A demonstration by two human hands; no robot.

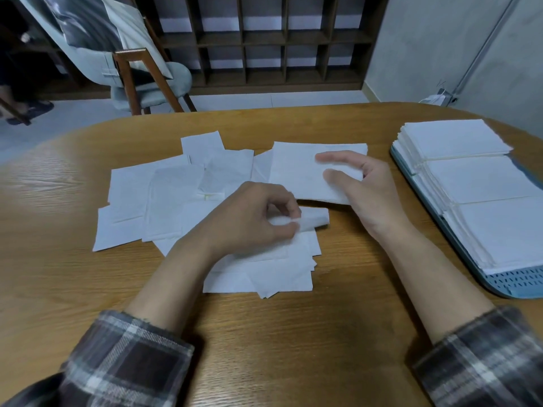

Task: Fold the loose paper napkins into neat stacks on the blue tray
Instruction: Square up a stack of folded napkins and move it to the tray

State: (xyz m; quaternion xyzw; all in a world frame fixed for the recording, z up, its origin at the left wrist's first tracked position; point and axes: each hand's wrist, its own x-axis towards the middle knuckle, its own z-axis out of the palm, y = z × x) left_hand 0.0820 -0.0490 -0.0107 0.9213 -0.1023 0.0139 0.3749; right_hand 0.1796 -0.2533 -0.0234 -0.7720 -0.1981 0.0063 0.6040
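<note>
At table centre, left hand (pixel 249 218) has thumb and curled fingers pinching the edge of a curled napkin (pixel 316 220); the sheet rolls over at its right end, and motion blur smears the fingertips, so exact contact is hard to read. Rest of that sheet runs under the hand, hidden. Right hand (pixel 370 195) sits just beside it, further back, holding a lifted napkin (pixel 296 171): two digits lie fairly straight across the top, the sheet's right edge runs in against the palm, remaining fingers hidden behind the paper. Its near edge throws a shadow on the wood, so it's off the surface. Loose napkins (pixel 164 198) spread flat and overlapping to the left and beneath both hands; can't count them, as edges merge white on white. Wooden table (pixel 293 333) carries everything. Blue tray (pixel 514 284) is at the right edge, well apart from the pile, cut off by the frame, with only its perforated near corner and left rim bare. Folded stacks (pixel 455 136) fill it in a row of three, touching; the nearest two run out of view. Plaid sleeves (pixel 126 356) are pushed up the forearms. Behind the table: grey chair (pixel 147 77), dark shelf unit (pixel 264 39). Far left is dim, contents unclear.
</note>
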